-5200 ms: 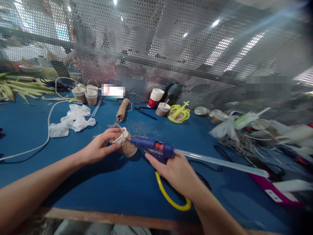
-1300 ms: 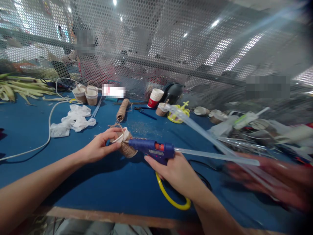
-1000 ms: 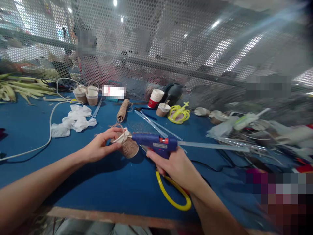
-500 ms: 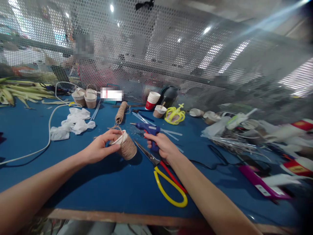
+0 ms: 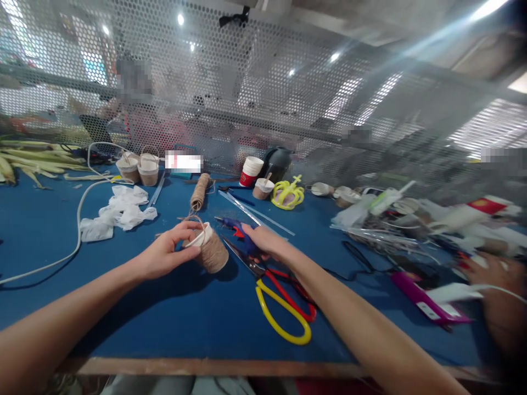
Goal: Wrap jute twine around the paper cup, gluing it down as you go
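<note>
My left hand [image 5: 173,249] grips the rim of a paper cup [image 5: 214,253] wrapped in brown twine, thumb outside and fingers at the opening. The cup tilts above the table, and a loop of twine runs from it to a twine spool [image 5: 200,192]. Closed round the body of a blue glue gun [image 5: 247,240] is my right hand [image 5: 265,241]; the nozzle points left toward the cup and the red trigger shows. The grip is largely hidden beneath that hand. Partly under my right hand and forearm lie scissors [image 5: 284,323] with one yellow and one red handle, blades toward the cup.
Wrapped cups [image 5: 148,174], white crumpled bags [image 5: 123,208] and a white cord [image 5: 80,219] lie left. Clear glue sticks [image 5: 255,214], red-white cups [image 5: 250,172] and a yellow crown [image 5: 288,195] stand behind. Another person's hand [image 5: 489,274] is at right near a purple box [image 5: 424,299].
My right hand has lowered the glue gun toward the scissors and turned over its body. The cup stays in my left hand. Another person's hand has appeared at right.
</note>
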Tool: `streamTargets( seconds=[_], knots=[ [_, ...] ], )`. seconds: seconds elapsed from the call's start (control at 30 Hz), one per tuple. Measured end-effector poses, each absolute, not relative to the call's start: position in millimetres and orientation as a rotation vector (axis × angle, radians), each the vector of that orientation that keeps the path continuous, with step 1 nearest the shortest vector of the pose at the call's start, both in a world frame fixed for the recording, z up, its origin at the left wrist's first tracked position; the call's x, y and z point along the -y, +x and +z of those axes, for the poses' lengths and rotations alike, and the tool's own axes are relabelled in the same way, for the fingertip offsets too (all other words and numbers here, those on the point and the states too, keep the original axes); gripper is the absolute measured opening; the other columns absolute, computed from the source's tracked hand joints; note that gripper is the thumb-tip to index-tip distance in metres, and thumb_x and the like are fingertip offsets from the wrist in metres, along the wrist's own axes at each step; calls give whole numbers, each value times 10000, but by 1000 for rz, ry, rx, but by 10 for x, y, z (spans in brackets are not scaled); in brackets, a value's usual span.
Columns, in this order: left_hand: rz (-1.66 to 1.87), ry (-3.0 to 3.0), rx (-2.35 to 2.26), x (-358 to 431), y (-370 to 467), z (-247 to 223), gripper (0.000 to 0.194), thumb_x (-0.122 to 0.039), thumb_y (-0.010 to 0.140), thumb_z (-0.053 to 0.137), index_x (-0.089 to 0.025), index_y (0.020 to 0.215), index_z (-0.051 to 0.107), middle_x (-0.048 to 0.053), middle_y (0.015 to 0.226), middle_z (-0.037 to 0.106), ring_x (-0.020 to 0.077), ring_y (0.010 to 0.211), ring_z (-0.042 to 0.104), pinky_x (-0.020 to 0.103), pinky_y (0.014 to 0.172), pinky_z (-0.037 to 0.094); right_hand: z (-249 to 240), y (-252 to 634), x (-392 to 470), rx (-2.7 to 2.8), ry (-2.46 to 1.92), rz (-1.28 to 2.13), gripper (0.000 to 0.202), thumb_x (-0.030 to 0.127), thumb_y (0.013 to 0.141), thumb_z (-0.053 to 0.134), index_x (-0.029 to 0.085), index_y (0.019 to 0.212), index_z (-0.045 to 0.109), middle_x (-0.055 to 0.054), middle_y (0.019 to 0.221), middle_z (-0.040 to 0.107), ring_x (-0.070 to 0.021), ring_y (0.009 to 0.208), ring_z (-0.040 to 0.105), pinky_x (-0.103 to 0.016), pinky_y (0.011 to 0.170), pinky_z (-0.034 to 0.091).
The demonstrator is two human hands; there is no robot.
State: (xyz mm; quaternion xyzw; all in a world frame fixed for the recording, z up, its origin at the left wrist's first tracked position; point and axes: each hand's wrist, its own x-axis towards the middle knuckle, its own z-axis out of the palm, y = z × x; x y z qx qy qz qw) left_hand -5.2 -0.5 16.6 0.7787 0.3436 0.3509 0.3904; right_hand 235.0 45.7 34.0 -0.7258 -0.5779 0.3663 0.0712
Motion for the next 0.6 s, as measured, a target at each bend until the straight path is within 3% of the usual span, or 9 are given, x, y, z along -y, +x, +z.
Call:
streamTargets(
  seconds=[0.1,0.17,0.27,0.6],
  knots=[
    [884,1982,-879,7,-58,163,190,-319,799,471,-158,704,503,102,1196,454,228,1141,423,348,969,316,454,2435,-578,1943,-2313,834,578,513,843,295,104,552,581,-132,530,620,-177,498,604,-249,473,434],
    [881,1978,-880,10,-59,163,197,-318,800,472,-155,693,499,104,1195,453,228,1144,419,343,968,317,528,2512,-712,2030,-2359,577,471,456,862,325,104,759,621,-132,777,659,-193,723,628,-280,649,463],
    [874,1970,-871,12,-55,162,189,-308,805,470,-153,702,504,104,1200,443,219,1138,425,336,960,326,560,2621,-946,2122,-2427,302,294,335,854,444,145,1062,530,-96,1094,552,-193,940,553,-371,788,447],
    [879,1996,-878,18,-57,183,182,-296,813,461,-154,710,510,100,1201,456,216,1161,404,349,977,313,337,2591,-1253,2227,-2460,187,303,291,836,494,150,1105,501,-83,1107,528,-186,929,547,-380,767,466]
  ],
)
